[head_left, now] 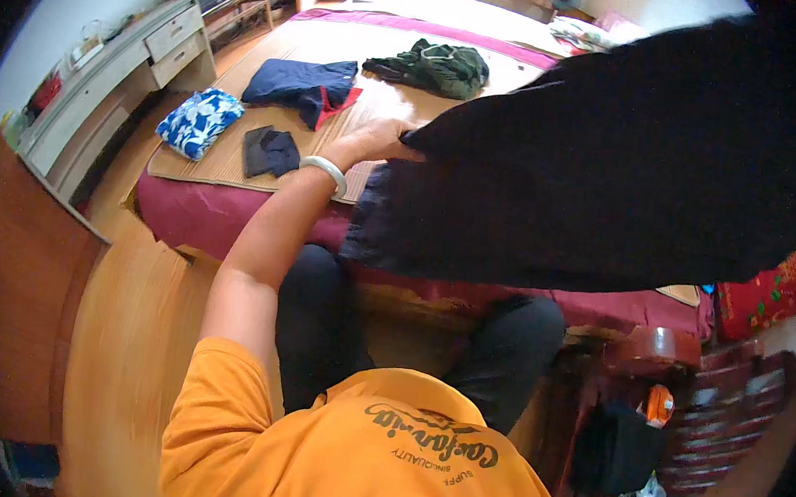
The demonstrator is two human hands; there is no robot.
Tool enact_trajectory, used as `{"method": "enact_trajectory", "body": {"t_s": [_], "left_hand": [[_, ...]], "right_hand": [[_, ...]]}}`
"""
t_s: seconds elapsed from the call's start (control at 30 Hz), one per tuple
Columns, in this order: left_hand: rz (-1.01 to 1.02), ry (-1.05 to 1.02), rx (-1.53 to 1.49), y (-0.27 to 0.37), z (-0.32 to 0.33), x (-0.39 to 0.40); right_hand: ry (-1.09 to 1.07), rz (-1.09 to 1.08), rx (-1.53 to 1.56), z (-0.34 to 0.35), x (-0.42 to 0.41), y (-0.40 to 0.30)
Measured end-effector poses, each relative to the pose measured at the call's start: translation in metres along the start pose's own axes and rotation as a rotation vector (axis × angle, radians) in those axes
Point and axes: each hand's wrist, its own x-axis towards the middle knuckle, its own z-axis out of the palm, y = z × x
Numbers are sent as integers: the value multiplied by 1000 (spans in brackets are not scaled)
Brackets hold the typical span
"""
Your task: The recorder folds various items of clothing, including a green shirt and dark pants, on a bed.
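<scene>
My left hand [385,140], with a pale bangle on its wrist, grips the edge of a large black cloth garment [587,165]. The garment is spread out in the air over the bed and stretches to the right rim. My right hand is out of view; part of my right arm shows at the lower right. On the woven mat [221,173] lie a folded blue and white floral cloth [199,123], a small dark folded cloth [270,151], a navy garment with red trim [302,85] and a crumpled dark green garment [433,67].
A bed with a maroon cover [197,215] stands before my knees. At the left are a wooden desk [114,72] and a brown wooden panel [9,288]. A dark red wooden chair [728,422] holding a black item [617,448] stands at the lower right.
</scene>
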Motion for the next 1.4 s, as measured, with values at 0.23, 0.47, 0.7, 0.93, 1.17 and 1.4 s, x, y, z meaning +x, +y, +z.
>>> {"method": "enact_trajectory", "body": {"t_s": [0.23,0.47,0.7,0.93,1.17,1.4], "left_hand": [[1,275,-466,-31,-45,-37],[-192,401,-676,-3,-109,-102],[-256,-87,-576,-27,-15,-106],[-106,-426,-624,21,76,-121],[29,-387,-725,82,159,-158],[217,-786,-894,135,183,-160]], "right_hand": [[21,96,67,25,13,-14],[-6,223,36,20,-10,22],[-99,352,17,18,-64,41],[-232,428,12,26,-115,45],[-358,482,-40,21,-154,63],[-435,537,-66,12,-176,76]]}}
